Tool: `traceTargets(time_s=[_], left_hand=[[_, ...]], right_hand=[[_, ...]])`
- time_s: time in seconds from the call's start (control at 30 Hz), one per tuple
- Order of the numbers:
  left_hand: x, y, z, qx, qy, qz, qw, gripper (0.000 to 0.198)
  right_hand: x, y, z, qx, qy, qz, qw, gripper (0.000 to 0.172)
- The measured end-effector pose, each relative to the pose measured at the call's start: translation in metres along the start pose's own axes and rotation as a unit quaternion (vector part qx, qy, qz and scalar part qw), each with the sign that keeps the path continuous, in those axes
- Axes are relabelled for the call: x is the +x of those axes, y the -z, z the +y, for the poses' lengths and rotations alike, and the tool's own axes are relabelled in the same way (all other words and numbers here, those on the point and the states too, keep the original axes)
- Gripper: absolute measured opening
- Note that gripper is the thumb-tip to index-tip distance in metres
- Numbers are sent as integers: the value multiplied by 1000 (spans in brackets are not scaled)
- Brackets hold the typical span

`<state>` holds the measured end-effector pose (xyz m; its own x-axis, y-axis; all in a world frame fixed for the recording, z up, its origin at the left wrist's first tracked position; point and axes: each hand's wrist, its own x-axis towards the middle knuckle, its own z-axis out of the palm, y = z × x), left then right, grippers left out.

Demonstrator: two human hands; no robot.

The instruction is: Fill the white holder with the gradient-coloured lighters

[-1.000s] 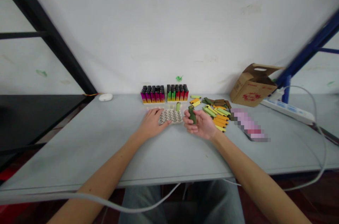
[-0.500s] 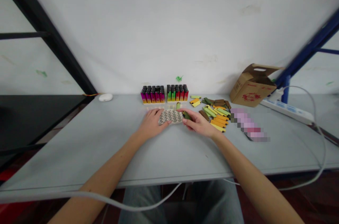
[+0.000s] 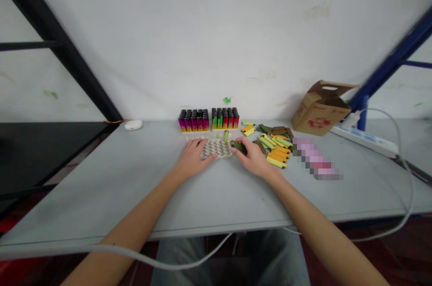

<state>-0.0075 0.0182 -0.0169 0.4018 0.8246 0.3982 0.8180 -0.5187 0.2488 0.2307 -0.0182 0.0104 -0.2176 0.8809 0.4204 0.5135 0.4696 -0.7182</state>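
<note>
My left hand (image 3: 194,158) grips the left end of a white tray (image 3: 216,148) with rows of small holes, its thumb along the front edge. A light green lighter (image 3: 226,136) stands upright at the tray's back right corner. Just right of the tray, my right hand (image 3: 251,156) holds a dark green lighter (image 3: 239,147) between thumb and fingers, tilted, one end toward the tray. Loose yellow, orange, green and brown lighters (image 3: 278,154) lie in a pile beyond my right hand.
Behind the tray stand a block of purple lighters (image 3: 193,121) and a block of green and red lighters (image 3: 225,119). An open cardboard box (image 3: 320,112), a power strip (image 3: 366,141) and a blurred pink item (image 3: 316,160) are on the right. A white case (image 3: 133,124) lies back left.
The dark green lighter in my right hand has turned from steep to flatter, and its body shows more. My right fingers have drawn back from the tray, uncovering the light green lighter.
</note>
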Motion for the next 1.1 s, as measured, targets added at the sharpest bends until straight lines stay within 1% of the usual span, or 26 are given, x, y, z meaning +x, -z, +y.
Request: traceTargets(time_s=[0.17,0.37,0.47,0.53,0.57,0.6,0.63,0.67,0.73,0.8,0.83,0.87,0.93,1.03,1.1], left_hand=[[0,0,0,-4,-6,8,1000,62],[0,1,0,-10,-2,5,1000,60],[0,0,0,-10,-1,6,1000,60],[0,0,0,-10,-1,4,1000,60],[0,0,-1,-9,-1,5,1000,60],[0,0,-1,-8,-2,5,1000,60],[0,0,-1,-6,-4,4,1000,60],[0,0,-2,-5,-5,2,1000,60],[0,0,-2,-5,-6,-1,1000,61],[0,0,-2,-10,-8,0,1000,61],[0,0,-2,-14,-9,3,1000,60],[0,0,-2,-18,-10,5,1000,60],[0,-1,-2,-22,-10,7,1000,59],[0,-1,-2,-20,-7,4,1000,58],[0,-1,-2,-18,-7,5,1000,58]], right_hand=[[0,-1,4,-3,30,34,999,23],[0,-1,3,-27,24,39,999,23],[1,-2,2,19,7,57,998,26],[3,-3,0,92,-36,53,994,30],[4,-2,0,145,-69,45,986,33],[5,-1,-1,205,-106,35,972,38],[7,0,-2,269,-146,22,952,42],[8,2,-4,333,-186,9,925,43],[10,7,-6,442,-251,-18,861,41],[10,12,-8,518,-286,-46,805,38],[11,14,-9,543,-293,-55,785,38],[11,15,-9,561,-298,-59,770,39],[11,17,-10,583,-306,-59,750,41],[12,18,-11,598,-322,-40,733,40],[13,18,-11,601,-328,-30,728,36]])
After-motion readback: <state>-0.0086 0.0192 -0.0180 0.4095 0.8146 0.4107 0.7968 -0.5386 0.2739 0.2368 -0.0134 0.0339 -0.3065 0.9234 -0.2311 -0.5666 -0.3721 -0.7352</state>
